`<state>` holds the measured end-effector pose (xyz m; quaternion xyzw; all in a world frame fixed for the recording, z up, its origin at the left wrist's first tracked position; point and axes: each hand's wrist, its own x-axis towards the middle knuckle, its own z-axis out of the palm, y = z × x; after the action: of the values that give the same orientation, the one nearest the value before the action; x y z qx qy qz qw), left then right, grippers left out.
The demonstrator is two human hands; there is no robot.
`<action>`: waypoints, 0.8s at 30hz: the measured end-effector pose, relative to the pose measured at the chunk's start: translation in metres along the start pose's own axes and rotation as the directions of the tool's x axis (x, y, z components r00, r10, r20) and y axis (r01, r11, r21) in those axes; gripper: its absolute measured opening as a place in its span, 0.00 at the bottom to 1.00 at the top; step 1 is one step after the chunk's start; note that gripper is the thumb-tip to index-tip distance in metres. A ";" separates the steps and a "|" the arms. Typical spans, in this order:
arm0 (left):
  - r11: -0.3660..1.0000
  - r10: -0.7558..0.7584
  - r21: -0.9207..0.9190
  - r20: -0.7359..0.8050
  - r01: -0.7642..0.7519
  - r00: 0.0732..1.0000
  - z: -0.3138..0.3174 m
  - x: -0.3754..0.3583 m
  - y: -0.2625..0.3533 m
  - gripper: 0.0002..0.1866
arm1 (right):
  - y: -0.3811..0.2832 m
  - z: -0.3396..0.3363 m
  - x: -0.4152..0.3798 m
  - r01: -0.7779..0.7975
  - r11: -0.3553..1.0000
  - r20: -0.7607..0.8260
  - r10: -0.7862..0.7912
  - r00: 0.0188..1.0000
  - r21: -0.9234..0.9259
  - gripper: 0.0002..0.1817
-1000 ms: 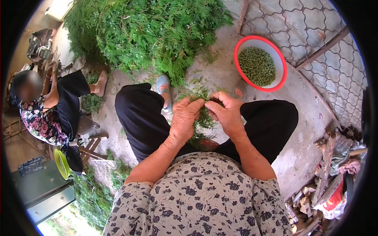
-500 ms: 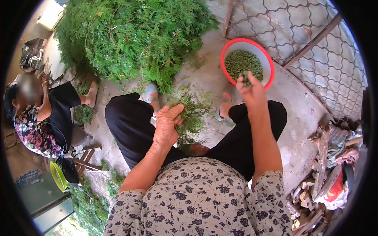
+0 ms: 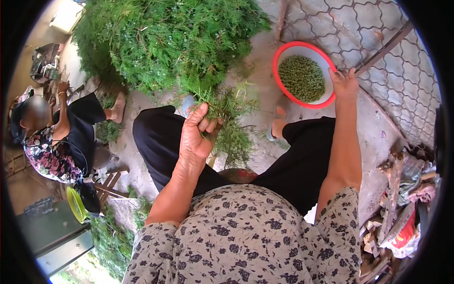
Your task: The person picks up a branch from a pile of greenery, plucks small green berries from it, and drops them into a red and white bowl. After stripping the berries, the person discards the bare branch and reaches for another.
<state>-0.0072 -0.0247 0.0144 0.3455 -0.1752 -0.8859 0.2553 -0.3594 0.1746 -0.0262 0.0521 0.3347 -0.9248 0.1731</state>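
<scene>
Holding a green sprig (image 3: 234,106) over the floor (image 3: 366,156)
Left hand (image 3: 195,132) grips it; right hand (image 3: 346,84) spreads at the rim of the bowl (image 3: 327,66). A light, steady grip should serve best.

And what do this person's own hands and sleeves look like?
The left hand and right hand are ungloved, with no watch or bracelet visible at either wrist. The sleeves are short and loose, pale with a scattered dark floral print, ending around the elbows.

Daylight glares at lower left while the fisheye edges curve into black.
</scene>
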 end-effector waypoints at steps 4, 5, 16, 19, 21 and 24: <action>0.990 -0.064 -0.127 0.034 0.067 0.997 0.000 0.006 0.010 0.16 | 0.018 -0.007 -0.013 -0.117 0.968 -0.046 0.109 0.993 -0.221 0.27; 0.984 -0.093 -0.154 0.010 0.093 0.996 0.000 0.007 0.011 0.21 | 0.028 -0.004 -0.027 -0.144 0.915 0.109 0.198 0.974 -0.377 0.26; 0.970 -0.070 -0.225 0.089 0.088 0.994 0.010 0.005 0.025 0.25 | 0.120 0.060 -0.175 0.693 0.321 0.729 0.531 0.432 -0.645 0.29; 0.936 -0.128 -0.310 0.132 0.164 0.983 0.004 0.007 0.029 0.25 | 0.140 0.053 -0.181 0.656 0.345 0.717 0.524 0.459 -0.672 0.28; 0.931 -0.100 -0.336 0.139 0.142 0.985 0.001 0.013 0.031 0.26 | 0.144 0.051 -0.184 0.657 0.329 0.710 0.526 0.468 -0.678 0.25; 0.905 -0.049 -0.410 0.162 0.113 0.986 -0.009 0.024 0.035 0.23 | 0.142 0.053 -0.184 0.637 0.323 0.691 0.532 0.490 -0.700 0.19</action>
<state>-0.0050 -0.0680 0.0125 0.2233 0.0147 -0.9358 0.2726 -0.1363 0.0914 -0.0315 -0.5465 0.6654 -0.4300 0.2714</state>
